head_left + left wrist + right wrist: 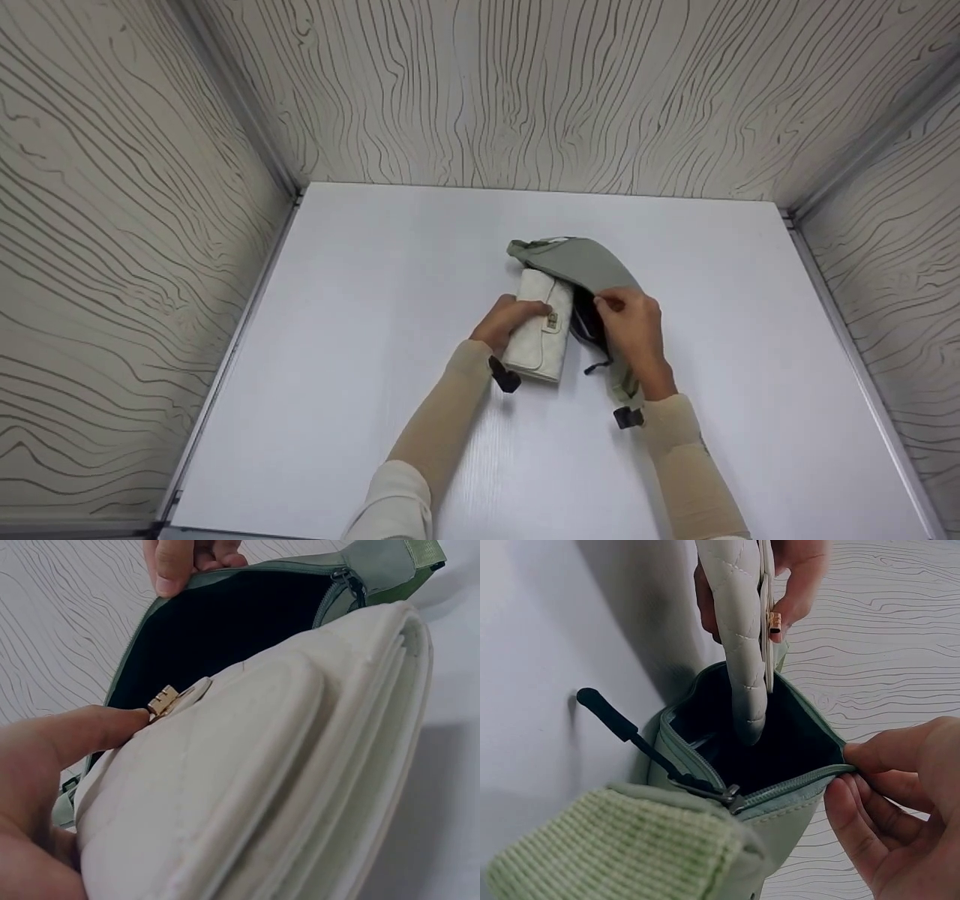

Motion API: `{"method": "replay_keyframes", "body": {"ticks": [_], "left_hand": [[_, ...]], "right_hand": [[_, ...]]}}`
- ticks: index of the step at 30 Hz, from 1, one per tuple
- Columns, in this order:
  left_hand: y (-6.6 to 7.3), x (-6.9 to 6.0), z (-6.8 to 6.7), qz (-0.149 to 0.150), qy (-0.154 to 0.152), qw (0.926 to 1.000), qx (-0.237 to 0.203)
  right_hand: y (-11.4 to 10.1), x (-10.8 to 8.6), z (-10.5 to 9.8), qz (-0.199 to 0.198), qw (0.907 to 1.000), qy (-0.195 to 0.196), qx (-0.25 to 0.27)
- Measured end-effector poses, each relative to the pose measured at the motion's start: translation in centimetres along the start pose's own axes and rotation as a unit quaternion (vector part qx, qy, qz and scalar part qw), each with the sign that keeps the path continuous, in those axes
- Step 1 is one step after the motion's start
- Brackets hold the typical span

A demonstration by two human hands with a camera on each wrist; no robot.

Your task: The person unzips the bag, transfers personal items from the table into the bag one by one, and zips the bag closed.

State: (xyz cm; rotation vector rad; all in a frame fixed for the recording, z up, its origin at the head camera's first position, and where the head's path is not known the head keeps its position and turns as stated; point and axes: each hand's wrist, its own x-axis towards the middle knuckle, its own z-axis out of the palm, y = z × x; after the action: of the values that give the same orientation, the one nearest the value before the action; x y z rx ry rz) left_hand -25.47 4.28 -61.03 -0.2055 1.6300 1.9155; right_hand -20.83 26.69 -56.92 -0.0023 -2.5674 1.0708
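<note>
A white quilted wallet (pixel 536 345) with a small gold clasp (pixel 163 700) is gripped by my left hand (pixel 510 321), thumb on the clasp side. Beside it lies a green zippered bag (pixel 589 262), its zip undone and its dark inside showing. In the right wrist view one end of the wallet (pixel 742 652) reaches into the bag's mouth (pixel 780 742). My right hand (pixel 634 322) pinches the rim of the bag's opening between thumb and fingers, holding it apart. The bag's depths are too dark to make out.
A black zipper pull (pixel 604 712) sticks out from the bag's near end, next to a green woven strap (pixel 622 847). The white table (pixel 360 337) carries everything. Wood-patterned panels (pixel 480 97) stand at the back and both sides.
</note>
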Motion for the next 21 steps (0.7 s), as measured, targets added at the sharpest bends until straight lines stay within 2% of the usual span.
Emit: {"method": "replay_keyframes", "body": {"ticks": [5, 11, 15, 21], "left_hand": [[0.3, 0.2, 0.4, 0.003, 0.001, 0.9998, 0.017], [0.5, 0.5, 0.7, -0.004, -0.005, 0.9999, 0.011], [0.4, 0.7, 0.9, 0.003, -0.005, 0.9998, 0.018], [0.5, 0.8, 1.4, 0.014, -0.002, 0.9999, 0.006]], "right_hand": [[0.0, 0.1, 0.1, 0.000, 1.0000, -0.002, -0.006], [0.0, 0.1, 0.1, 0.003, 0.9999, -0.008, -0.010], [-0.1, 0.1, 0.1, 0.005, 0.9999, -0.012, -0.011], [0.0, 0.0, 0.0, 0.006, 0.9999, -0.012, -0.007]]}}
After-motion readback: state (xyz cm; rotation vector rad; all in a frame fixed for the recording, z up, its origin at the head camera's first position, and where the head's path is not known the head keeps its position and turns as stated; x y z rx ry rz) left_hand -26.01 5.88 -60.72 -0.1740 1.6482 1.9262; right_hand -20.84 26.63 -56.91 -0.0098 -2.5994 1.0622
